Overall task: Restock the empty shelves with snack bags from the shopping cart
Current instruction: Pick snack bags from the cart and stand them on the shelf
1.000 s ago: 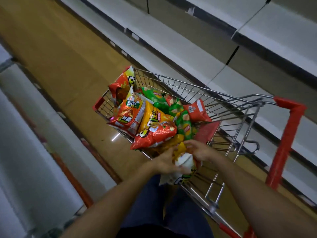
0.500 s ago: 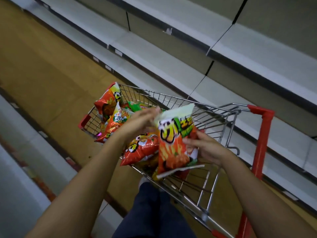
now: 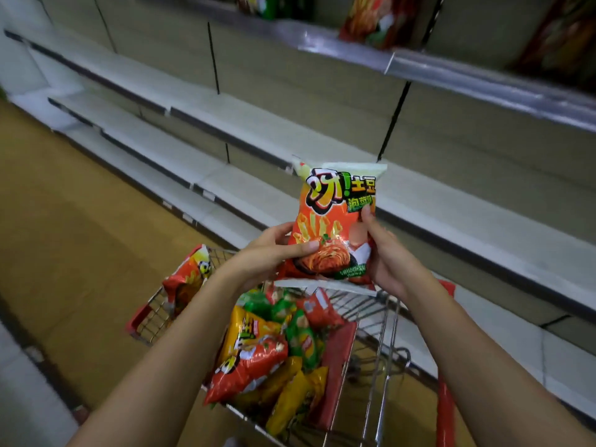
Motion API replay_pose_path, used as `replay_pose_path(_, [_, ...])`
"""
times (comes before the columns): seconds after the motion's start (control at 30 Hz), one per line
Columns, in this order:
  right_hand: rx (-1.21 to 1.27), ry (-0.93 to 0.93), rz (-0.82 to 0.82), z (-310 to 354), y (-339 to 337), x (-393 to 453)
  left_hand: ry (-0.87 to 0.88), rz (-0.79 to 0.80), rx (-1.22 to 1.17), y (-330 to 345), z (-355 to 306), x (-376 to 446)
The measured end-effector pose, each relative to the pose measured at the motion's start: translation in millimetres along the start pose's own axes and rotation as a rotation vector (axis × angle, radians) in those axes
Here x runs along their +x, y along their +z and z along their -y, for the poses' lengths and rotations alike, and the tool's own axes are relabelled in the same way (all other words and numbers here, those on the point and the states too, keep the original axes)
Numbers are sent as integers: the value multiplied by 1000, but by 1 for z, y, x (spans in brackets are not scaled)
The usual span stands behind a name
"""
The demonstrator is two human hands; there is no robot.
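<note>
An orange snack bag (image 3: 332,208) with a white top hangs upright above the shopping cart (image 3: 383,333). My left hand (image 3: 271,253) grips its lower left edge, thumb across the front. My right hand (image 3: 383,253) grips its right edge. Below them the wire cart with red trim holds several red, yellow and green snack bags (image 3: 258,353). Beyond the bag run long white shelves (image 3: 251,130), bare at this height.
The top shelf (image 3: 451,69) at the upper right carries a few snack bags (image 3: 371,21). A wooden floor aisle (image 3: 64,221) stretches to the left. The cart's red handle (image 3: 446,404) stands at the lower right, close to the lowest shelf.
Both hands have lifted the orange bag out of the cart and raised it upright in front of the shelves. My view has swung up toward the shelving.
</note>
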State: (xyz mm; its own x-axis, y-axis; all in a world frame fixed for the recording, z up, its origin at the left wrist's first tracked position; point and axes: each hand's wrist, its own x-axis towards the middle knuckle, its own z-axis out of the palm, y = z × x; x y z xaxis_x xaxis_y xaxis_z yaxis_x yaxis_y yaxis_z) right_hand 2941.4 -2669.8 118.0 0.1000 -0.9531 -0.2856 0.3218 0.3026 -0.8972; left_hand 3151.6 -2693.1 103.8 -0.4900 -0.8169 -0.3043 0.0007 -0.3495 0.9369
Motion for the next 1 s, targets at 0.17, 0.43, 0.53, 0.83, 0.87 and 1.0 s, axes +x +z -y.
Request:
replay_pose_path(0.17, [-44,-155,-107,64,14,1,95,112,55,-3,-51,18])
replay_pose_path(0.43, [-121,-357,-418,135,51,6,192,337,76,-22,-119,47])
replay_pose_path(0.53, [-83,-397,-477,142,65,8,213,406,109,-36,-139,52])
replay_pose_path(0.83, [-61,-417,-557,143,112,36,193,443,103,-84,-162,51])
replay_pose_path(0.87, [-55,-416,-557,143,119,42,199,430,101,-92,-163,53])
replay_pose_path(1.0, [-29,-403,-548,145,143,72,239,317,112,-126,-172,62])
